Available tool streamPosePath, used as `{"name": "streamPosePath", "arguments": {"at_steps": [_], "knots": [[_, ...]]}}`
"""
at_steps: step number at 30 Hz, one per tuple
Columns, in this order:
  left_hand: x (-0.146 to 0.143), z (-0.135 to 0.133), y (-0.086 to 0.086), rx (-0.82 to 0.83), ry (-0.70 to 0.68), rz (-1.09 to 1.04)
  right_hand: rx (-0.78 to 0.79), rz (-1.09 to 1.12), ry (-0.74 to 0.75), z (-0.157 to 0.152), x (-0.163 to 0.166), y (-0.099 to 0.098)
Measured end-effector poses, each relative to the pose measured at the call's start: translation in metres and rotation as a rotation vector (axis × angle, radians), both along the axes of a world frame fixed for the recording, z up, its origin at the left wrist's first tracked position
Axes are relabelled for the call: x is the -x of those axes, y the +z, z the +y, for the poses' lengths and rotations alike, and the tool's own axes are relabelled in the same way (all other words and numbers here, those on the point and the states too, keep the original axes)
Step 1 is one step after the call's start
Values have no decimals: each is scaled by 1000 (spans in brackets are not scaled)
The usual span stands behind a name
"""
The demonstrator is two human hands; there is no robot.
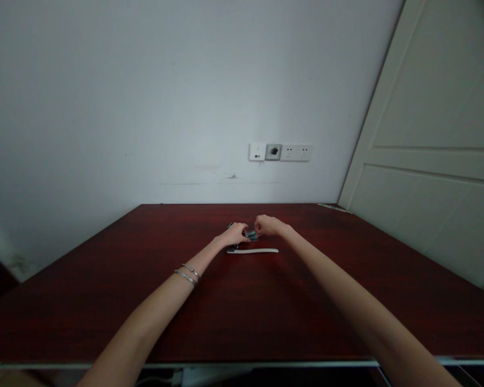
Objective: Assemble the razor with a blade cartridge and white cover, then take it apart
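Near the middle of the table, a small clear pack with dark green pieces inside (251, 235) lies between my two hands. My left hand (235, 233) grips its left end between thumb and fingers. At the right end, the bent fingers of my right hand (266, 226) pinch the pack's edge; the fingertips are partly hidden. Just nearer to me lies a slim white, slightly curved bar with a dark left end (256, 251). A small dark object (229, 226) shows partly behind my left hand, too small to name.
The dark red wooden table (306, 317) reaches back to a white wall (185, 107). Sockets (296, 152) and a switch plate (257, 152) are set in that wall. A pale panelled door (435, 118) stands at the right. A thin strip (334, 207) lies at the back right corner.
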State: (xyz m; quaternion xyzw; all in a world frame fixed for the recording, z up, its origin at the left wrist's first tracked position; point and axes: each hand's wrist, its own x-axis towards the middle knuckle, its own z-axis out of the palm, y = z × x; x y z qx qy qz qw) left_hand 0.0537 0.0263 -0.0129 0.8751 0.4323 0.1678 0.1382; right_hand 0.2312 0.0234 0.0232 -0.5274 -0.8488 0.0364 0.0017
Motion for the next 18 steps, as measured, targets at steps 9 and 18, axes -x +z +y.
{"name": "streamPosePath", "arguments": {"at_steps": [9,18], "knots": [[0,-2,1,-23,-4,-8,-6,31,7,2,-3,-3],[-1,-9,7,5,28,-3,2,77,6,2,-5,-3]]}}
